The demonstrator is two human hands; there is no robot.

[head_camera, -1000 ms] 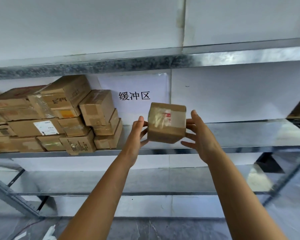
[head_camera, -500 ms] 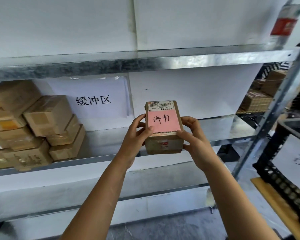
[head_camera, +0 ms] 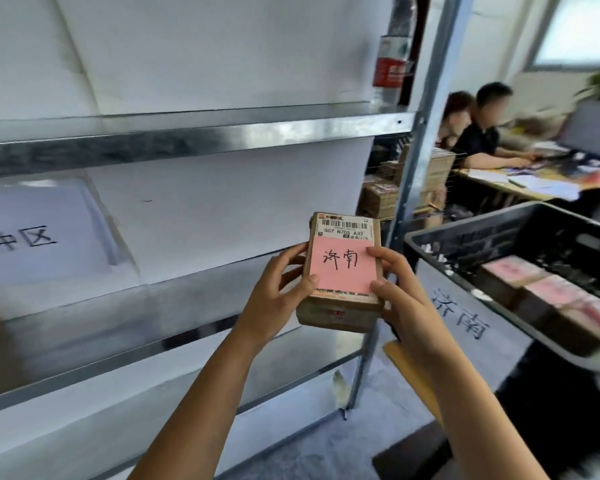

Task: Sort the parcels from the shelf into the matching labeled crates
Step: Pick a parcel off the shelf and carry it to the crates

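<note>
From my head view I have the parcel (head_camera: 343, 271) in both hands, held in front of the shelf (head_camera: 194, 140) near its right post (head_camera: 414, 161). My left hand (head_camera: 274, 299) is closed on its left side, thumb lying on the lower left corner of the pink label (head_camera: 342, 268), fingers curled round the edge. My right hand (head_camera: 406, 299) is closed on the right side, thumb on the label's lower right corner and a fingertip on its upper right edge. The label faces me, handwritten 济南, with a barcode sticker (head_camera: 343, 226) just above it. The parcel touches neither shelf nor crate. To my right stands a black crate (head_camera: 465, 237), its sign (head_camera: 461, 317) also reading 济南, with pink-labelled parcels (head_camera: 548, 292) inside. On the shelf's back panel at left is a paper sign (head_camera: 39, 233), partly cut off by the frame.
</note>
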